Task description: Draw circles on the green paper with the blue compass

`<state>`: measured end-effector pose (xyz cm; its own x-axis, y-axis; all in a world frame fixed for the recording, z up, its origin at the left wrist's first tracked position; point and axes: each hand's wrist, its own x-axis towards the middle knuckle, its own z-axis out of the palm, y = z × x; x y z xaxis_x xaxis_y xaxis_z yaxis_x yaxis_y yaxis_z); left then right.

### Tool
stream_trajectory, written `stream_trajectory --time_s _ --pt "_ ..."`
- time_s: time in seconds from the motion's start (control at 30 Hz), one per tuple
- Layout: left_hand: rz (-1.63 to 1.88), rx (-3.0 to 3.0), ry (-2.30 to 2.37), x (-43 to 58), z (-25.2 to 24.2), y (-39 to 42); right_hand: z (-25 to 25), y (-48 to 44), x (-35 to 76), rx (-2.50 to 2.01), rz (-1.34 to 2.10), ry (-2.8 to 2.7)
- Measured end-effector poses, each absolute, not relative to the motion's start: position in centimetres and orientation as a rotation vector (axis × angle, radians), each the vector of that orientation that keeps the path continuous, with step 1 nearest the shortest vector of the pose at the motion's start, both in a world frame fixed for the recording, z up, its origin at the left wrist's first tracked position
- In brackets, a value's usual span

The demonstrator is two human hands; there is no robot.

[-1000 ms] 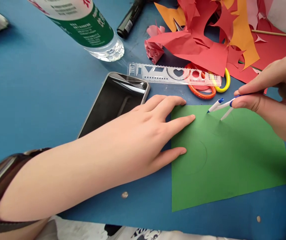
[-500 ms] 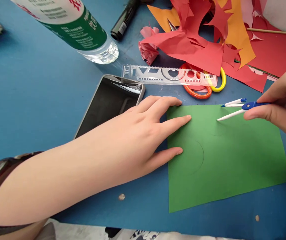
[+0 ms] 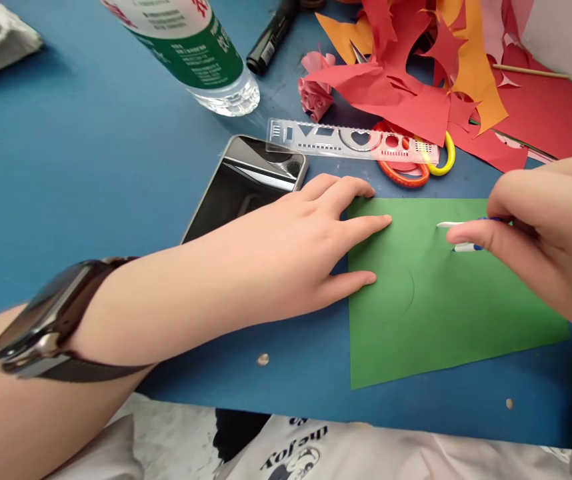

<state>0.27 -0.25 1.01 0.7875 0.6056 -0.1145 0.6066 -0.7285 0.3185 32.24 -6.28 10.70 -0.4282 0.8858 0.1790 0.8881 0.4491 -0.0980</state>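
My left hand (image 3: 319,237) lies with its fingers spread, the tips on the left edge of a green paper sheet (image 3: 416,340). A faint drawn arc shows on the sheet. Between thumb and fingers, my right hand (image 3: 546,233) pinches a small blue and white drawing compass (image 3: 467,247) over the upper right part of the sheet. One white leg points at the paper; the other leg, with a blue tip, is nearer to me. My fingers hide the compass's top. Under my left hand's far side is a dark phone (image 3: 236,183).
A clear stencil ruler (image 3: 326,139) overlaps the phone and scissors with red and yellow handles (image 3: 450,155). Behind lie red paper scraps (image 3: 396,93), a pink paper rose (image 3: 316,97) and a black marker (image 3: 271,40). A water bottle (image 3: 206,60) stands at the back left.
My right hand has turned the compass, bringing its blue-tipped leg from the far side to the near side. My left hand stays on the sheet. The whole view has shifted slightly.
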Motion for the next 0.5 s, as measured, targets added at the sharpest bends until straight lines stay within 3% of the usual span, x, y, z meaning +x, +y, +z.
stream_trajectory --time_s 0.1,0.3,0.5 --pt "-0.018 2.659 0.897 0.5 0.8 0.2 11.8 -4.3 29.6 -1.536 -0.207 -2.701" --pt "0.003 2.669 0.898 1.1 0.8 0.3 12.7 -0.4 26.0 -2.251 -0.209 -2.446" --pt "-0.089 2.703 0.944 1.9 1.2 0.2 12.0 -0.5 27.6 -2.255 -0.116 -2.275"
